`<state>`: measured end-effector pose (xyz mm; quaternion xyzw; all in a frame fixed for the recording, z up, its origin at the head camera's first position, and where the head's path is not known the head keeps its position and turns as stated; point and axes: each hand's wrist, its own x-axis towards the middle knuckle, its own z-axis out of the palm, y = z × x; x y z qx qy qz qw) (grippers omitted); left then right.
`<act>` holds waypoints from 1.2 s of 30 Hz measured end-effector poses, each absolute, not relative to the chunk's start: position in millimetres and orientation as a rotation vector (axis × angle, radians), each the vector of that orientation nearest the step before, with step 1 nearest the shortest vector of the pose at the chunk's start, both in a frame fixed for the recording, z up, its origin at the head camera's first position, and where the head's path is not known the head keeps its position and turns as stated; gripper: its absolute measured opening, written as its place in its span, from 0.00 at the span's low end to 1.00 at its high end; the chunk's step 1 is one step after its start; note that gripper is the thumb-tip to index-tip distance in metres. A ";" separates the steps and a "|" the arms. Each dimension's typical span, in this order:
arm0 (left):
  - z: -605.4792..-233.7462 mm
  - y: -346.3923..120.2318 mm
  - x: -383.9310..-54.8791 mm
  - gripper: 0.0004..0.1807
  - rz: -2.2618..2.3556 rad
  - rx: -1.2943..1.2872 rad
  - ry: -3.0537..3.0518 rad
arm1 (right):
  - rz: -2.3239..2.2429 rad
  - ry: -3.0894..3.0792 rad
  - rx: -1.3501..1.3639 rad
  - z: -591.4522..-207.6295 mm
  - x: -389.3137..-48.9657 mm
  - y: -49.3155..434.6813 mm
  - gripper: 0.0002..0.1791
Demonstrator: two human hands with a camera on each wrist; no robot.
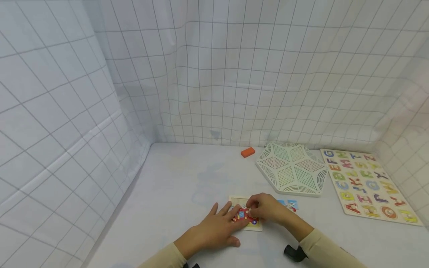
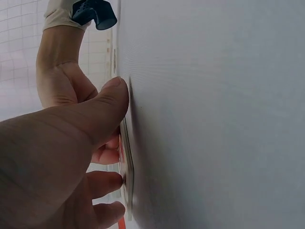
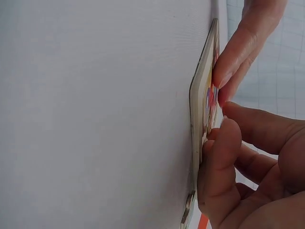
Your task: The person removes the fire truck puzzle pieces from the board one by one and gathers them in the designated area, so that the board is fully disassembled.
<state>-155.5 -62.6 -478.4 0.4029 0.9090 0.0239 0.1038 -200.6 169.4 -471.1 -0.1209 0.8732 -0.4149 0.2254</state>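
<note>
A small wooden picture puzzle board lies flat on the table, with a red vehicle puzzle piece on it. My left hand rests over the board's left and front part, its fingers straight and spread across the vehicle. From the right, my right hand comes over the board with curled fingers and pinches at the vehicle's right end. In the right wrist view, thumb and forefinger meet close above the picture beside the left hand's fingertips. The pinched part is mostly hidden by the fingers.
Blue picture pieces lie just right of the board, partly behind the right wrist. Farther back are an orange block and a pale perforated hexagonal panel. An alphabet puzzle board lies at the right. Gridded white cloth encloses the table.
</note>
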 end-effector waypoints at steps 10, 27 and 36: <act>-475.9 -66.4 -154.2 0.34 0.090 1.189 2.671 | -1.171 2.391 -0.307 -474.2 -205.1 170.0 0.06; -471.3 -64.7 -153.5 0.36 0.066 1.178 2.672 | -1.255 2.383 -0.344 -477.6 -209.8 165.5 0.07; -470.7 -64.2 -153.5 0.35 0.066 1.179 2.667 | -1.244 2.379 -0.319 -477.2 -210.5 164.4 0.07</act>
